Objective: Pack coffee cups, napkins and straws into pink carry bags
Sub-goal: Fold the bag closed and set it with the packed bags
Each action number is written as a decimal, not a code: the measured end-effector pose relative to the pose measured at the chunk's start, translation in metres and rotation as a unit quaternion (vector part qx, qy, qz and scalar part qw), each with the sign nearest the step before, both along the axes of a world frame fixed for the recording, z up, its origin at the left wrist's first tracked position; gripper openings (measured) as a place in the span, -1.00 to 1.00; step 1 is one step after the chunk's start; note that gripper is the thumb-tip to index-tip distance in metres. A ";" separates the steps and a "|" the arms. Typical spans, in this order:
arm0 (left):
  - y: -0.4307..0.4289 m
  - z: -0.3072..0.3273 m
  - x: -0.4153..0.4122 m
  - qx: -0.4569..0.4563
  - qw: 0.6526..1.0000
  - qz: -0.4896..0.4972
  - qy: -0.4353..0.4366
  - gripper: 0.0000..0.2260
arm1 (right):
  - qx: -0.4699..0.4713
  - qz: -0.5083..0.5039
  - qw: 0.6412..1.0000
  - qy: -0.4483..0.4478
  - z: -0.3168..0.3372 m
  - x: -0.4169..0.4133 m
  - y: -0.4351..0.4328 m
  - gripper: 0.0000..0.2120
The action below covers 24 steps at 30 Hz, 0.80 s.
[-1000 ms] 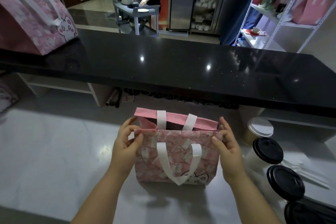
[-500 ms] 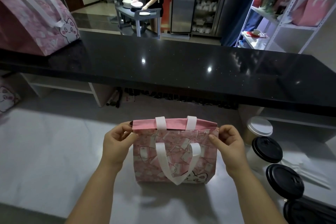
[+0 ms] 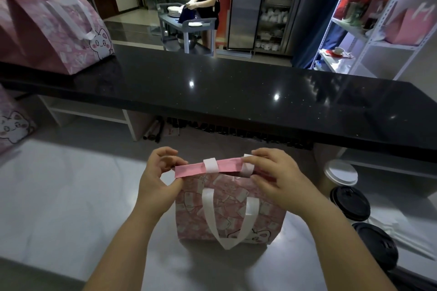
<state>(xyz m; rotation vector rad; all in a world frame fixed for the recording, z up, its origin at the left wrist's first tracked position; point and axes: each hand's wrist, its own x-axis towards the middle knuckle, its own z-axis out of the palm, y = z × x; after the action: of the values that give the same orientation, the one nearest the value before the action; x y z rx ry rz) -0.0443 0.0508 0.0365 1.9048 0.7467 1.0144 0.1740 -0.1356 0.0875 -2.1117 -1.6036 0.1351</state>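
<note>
A small pink carry bag (image 3: 227, 210) with white handles stands upright on the pale worktop (image 3: 71, 196) in front of me. Its top edges are pressed together into a flat pink strip. My left hand (image 3: 157, 179) pinches the left end of that strip. My right hand (image 3: 272, 177) pinches the right end, over one white handle tab. To the right stand coffee cups: one with a white lid (image 3: 340, 172) and two with black lids (image 3: 350, 203) (image 3: 376, 245). White wrapped straws or napkins (image 3: 402, 231) lie beyond the cups; I cannot tell which.
A black counter (image 3: 236, 92) runs across above the worktop. A larger pink bag (image 3: 47, 30) sits on its left end, and another pink bag (image 3: 11, 123) is at the left edge. White shelves (image 3: 378, 30) stand at right. A person works at a cart (image 3: 186, 23) behind.
The bag's mouth was open a second ago; both hands have pushed its two top edges together and moved up onto the closed strip. The view has tilted slightly upward.
</note>
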 end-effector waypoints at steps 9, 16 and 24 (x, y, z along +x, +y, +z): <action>-0.003 -0.002 0.001 -0.012 1.000 0.004 0.003 -0.47 | -0.030 0.013 0.999 -0.024 0.036 0.023 0.019 -0.59; -0.002 -0.001 -0.001 -0.011 1.000 -0.005 0.001 -0.46 | 0.069 -0.085 0.981 0.162 0.034 0.044 0.013 -0.71; 0.000 -0.004 -0.002 -0.009 1.000 -0.012 -0.003 -0.52 | -0.044 0.049 0.994 0.084 0.024 0.027 0.031 -0.68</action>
<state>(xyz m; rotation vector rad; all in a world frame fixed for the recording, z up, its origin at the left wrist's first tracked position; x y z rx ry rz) -0.0460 0.0505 0.0322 1.8909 0.7265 0.9956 0.2014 -0.1047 0.1110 -2.0263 -1.6266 0.4123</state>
